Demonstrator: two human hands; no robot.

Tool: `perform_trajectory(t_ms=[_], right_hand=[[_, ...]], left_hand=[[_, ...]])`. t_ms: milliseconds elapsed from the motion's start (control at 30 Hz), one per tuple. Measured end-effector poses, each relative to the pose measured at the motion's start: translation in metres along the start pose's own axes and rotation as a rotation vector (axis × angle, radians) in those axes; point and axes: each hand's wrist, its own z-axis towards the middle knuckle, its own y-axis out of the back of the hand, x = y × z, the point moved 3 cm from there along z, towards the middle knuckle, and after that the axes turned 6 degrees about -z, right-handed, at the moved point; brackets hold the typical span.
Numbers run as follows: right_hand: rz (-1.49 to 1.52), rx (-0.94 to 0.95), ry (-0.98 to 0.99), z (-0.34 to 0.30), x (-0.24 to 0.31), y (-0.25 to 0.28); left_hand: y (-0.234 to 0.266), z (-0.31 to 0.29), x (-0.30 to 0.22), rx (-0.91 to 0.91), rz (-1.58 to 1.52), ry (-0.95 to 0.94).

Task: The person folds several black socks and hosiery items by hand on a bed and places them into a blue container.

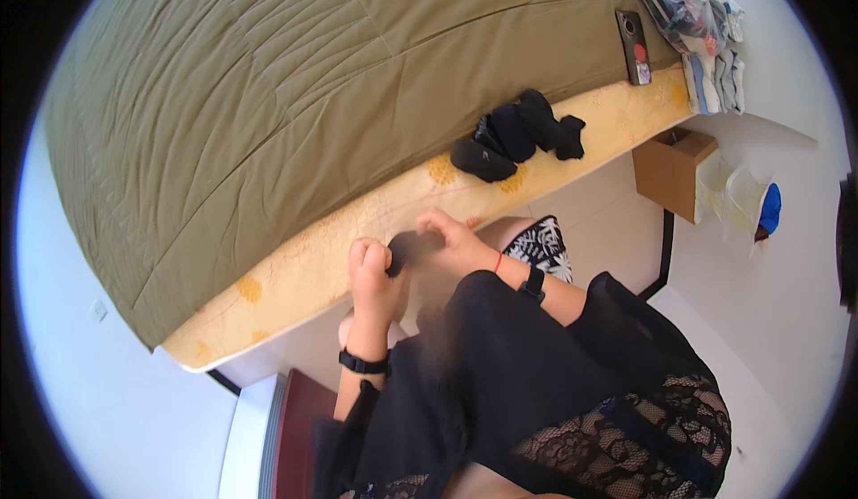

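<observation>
A small black sock is stretched between my two hands, just in front of the bed's near edge. The fingers of my left hand are closed on its left end. On its other end, my right hand grips with bent fingers; part of the sock there is blurred. Beyond my right hand, several dark socks lie bunched in a row on the yellow patterned mattress edge, some of them rolled or folded.
An olive quilt covers most of the bed. At the far right are a phone, folded clothes and a filled clear plastic bag. Beside the bed stand a cardboard box and a pale mesh basket.
</observation>
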Motion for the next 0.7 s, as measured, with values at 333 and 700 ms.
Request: perform_trajectory(t_ms=[333, 700], right_hand=[[0.245, -0.130, -0.032, -0.116, 0.128, 0.036], [0.392, -0.303, -0.012, -0.220, 0.262, 0.089]], left_hand=[[0.020, -0.005, -0.154, 0.223, 0.025, 0.010], [0.005, 0.051, -0.290, 0.441, -0.273, 0.090]])
